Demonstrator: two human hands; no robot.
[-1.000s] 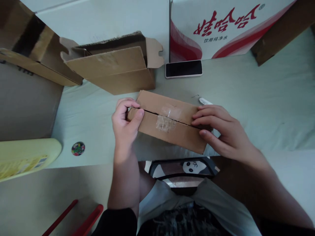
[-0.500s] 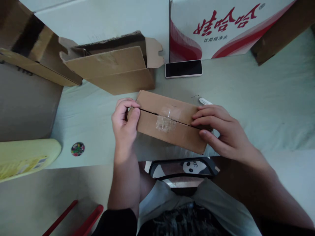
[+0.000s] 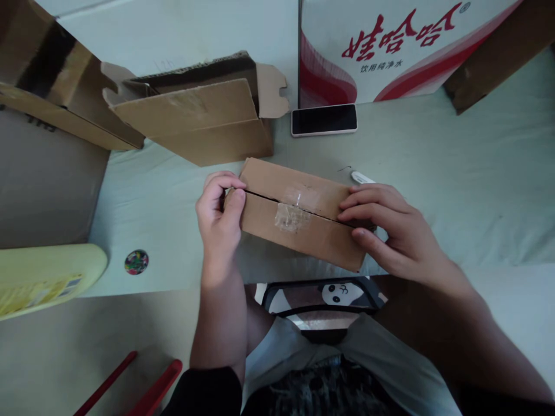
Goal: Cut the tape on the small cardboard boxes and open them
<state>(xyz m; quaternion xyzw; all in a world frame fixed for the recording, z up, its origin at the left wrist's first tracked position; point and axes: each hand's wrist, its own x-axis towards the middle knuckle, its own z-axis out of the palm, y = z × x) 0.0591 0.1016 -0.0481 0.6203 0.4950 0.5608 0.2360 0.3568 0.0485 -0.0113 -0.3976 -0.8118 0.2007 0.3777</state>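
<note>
A small brown cardboard box (image 3: 299,237) lies slanted between my hands near the table's front edge. Its two top flaps meet at a narrow dark gap, with clear tape across the middle. My left hand (image 3: 221,211) grips the left end, thumb and fingers closed at the corner. At the right end, my right hand (image 3: 390,231) has its fingers resting on the top flap and its thumb on the near side, holding that end. Just behind the right fingers lies a small white object (image 3: 361,177), partly hidden.
An opened cardboard box (image 3: 208,121) stands behind, beside a phone (image 3: 324,120). A white-and-red carton (image 3: 390,69) is at the back right. Larger boxes (image 3: 47,167) and a yellow-green container (image 3: 47,271) occupy the left, near a round patterned disc (image 3: 136,262).
</note>
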